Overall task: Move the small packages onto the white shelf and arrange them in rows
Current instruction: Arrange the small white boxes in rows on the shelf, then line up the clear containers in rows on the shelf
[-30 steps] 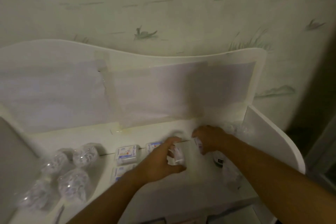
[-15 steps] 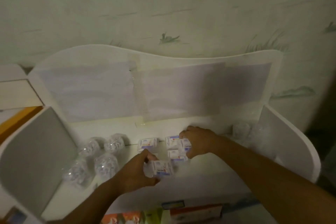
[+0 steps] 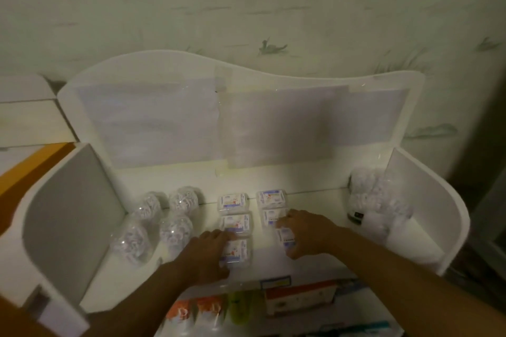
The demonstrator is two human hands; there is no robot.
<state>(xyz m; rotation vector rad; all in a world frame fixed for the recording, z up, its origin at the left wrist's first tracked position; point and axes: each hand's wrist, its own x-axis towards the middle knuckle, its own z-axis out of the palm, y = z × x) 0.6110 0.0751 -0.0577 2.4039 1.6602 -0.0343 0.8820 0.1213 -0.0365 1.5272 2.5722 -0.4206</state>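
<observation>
The left hand [image 3: 210,252] lies over the near package of the left column [image 3: 236,253], fingers curled round its left side and grasping it. The right hand [image 3: 304,232] grips the near package of the right column [image 3: 285,236], fingers bent over its top. Both packages sit on the white shelf [image 3: 301,180], towards its front edge.

Six small rectangular packages show in all, two columns of three running from the front edge back: behind the left hand a middle one [image 3: 236,223] and a far one [image 3: 232,201]; behind the right hand a middle one [image 3: 271,217] and a far one [image 3: 272,198].

Left of them stand four clear round tubs [image 3: 175,227], two by two, near the left side panel [image 3: 71,216]. A heap of clear wrapped items [image 3: 375,197] fills the right back corner against the right side panel [image 3: 421,200]. Bare shelf lies between the right column and that heap, and along the back panel [image 3: 246,123].
</observation>
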